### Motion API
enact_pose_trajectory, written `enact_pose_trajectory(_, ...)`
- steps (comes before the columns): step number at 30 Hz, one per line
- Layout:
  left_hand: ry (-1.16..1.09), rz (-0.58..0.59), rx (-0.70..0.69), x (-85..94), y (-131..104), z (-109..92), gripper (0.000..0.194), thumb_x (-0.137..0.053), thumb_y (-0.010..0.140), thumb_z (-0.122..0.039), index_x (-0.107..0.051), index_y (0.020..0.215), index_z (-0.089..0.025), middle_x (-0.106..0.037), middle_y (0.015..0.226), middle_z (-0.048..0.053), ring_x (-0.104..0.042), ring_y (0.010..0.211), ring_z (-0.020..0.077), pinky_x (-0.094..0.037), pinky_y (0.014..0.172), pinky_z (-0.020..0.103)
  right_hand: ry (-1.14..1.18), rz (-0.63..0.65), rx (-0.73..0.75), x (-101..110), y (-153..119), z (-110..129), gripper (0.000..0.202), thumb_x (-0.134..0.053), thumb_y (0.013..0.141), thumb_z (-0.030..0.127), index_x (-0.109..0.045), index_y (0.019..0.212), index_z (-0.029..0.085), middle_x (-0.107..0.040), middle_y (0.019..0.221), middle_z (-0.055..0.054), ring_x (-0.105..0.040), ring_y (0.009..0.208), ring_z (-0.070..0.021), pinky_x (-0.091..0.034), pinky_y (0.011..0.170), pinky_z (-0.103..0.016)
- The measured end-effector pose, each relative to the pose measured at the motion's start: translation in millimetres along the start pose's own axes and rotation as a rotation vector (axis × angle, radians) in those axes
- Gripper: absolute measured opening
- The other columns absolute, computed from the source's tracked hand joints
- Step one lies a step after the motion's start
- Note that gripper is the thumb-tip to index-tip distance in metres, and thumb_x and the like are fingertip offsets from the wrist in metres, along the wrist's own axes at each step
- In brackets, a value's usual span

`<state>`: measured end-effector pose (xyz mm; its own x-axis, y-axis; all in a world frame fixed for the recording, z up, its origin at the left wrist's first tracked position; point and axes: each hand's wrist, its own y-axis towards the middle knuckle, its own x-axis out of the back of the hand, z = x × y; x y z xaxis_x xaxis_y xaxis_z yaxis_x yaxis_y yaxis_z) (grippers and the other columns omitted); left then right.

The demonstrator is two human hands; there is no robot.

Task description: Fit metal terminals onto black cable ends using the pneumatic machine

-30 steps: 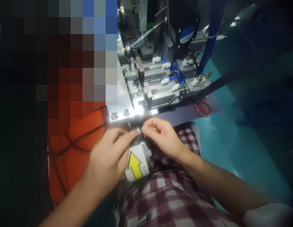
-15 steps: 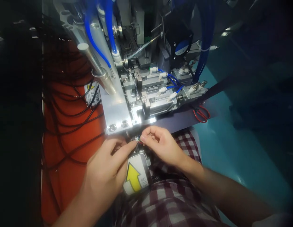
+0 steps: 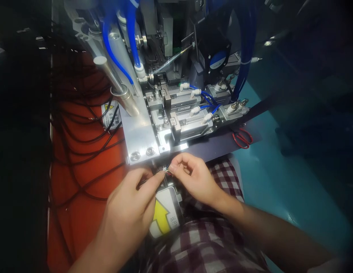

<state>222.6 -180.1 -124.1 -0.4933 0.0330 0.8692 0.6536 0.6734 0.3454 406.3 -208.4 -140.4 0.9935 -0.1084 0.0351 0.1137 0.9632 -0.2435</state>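
Note:
Just below the machine's front edge, both hands meet at a small white piece, which looks like a wire connector. My left hand is closed, with its thumb and forefinger pinched at the piece's left side. On the other side my right hand pinches thin coloured wires between thumb and bent forefinger. Most of the wires and part of the connector are hidden by the fingertips. Under the hands sits a white label with a yellow arrow, partly covered by my left hand.
A metal plate with two bolts lies directly ahead. Beyond it are pneumatic cylinders with blue air tubes. Black cables run over the orange surface at left. A tool with red loop handles lies to the right.
The view has shifted very slightly. My left hand sits a little lower and covers more of the arrow label. Both pinches remain at the small connector and wires.

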Motion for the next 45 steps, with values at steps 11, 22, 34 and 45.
enact_pose_trajectory(11, -0.005, -0.019, -0.017, 1.8, 0.1, 0.5, 0.026, -0.047, 0.094, -0.007, -0.064, 0.111, -0.017, -0.056, 0.091, 0.004, -0.06, 0.074, 0.0118, -0.048, 0.063, 0.02, 0.237, 0.106, -0.184, 0.5, 2.7, -3.5, 0.023, -0.072, 0.081, 0.036, -0.058, 0.074, 0.019, -0.05, 0.057, 0.007, -0.043, 0.05, -0.0078, -0.041, 0.051, -0.023)
enact_pose_trajectory(22, -0.009, -0.001, -0.01, 0.6, -1.2, 1.2, 0.026, -0.047, 0.093, -0.008, -0.066, 0.11, -0.015, -0.057, 0.09, 0.005, -0.062, 0.075, 0.0129, -0.049, 0.063, 0.021, -0.134, -0.018, 0.039, -2.0, -5.7, -4.9, 0.014, -0.059, 0.091, 0.029, -0.058, 0.08, 0.021, -0.055, 0.065, 0.004, -0.053, 0.061, -0.0122, -0.043, 0.06, -0.026)
enact_pose_trajectory(34, -0.012, -0.003, 0.007, 0.1, -2.3, 0.2, 0.026, -0.048, 0.094, -0.008, -0.067, 0.11, -0.015, -0.057, 0.093, 0.005, -0.061, 0.075, 0.0114, -0.049, 0.063, 0.019, 0.092, 0.133, -0.117, 4.7, -3.3, 1.1, 0.009, -0.061, 0.089, 0.025, -0.058, 0.084, 0.019, -0.057, 0.064, 0.005, -0.061, 0.059, -0.0113, -0.05, 0.061, -0.025)
enact_pose_trajectory(45, -0.017, -0.02, -0.011, 1.4, -1.0, 0.2, 0.026, -0.048, 0.094, -0.008, -0.069, 0.109, -0.012, -0.057, 0.093, 0.007, -0.061, 0.078, 0.0125, -0.048, 0.065, 0.02, 0.021, 0.169, -0.155, 7.6, 2.9, 6.4, 0.006, -0.056, 0.087, 0.017, -0.057, 0.082, 0.02, -0.058, 0.057, 0.006, -0.057, 0.056, -0.0113, -0.044, 0.056, -0.023)
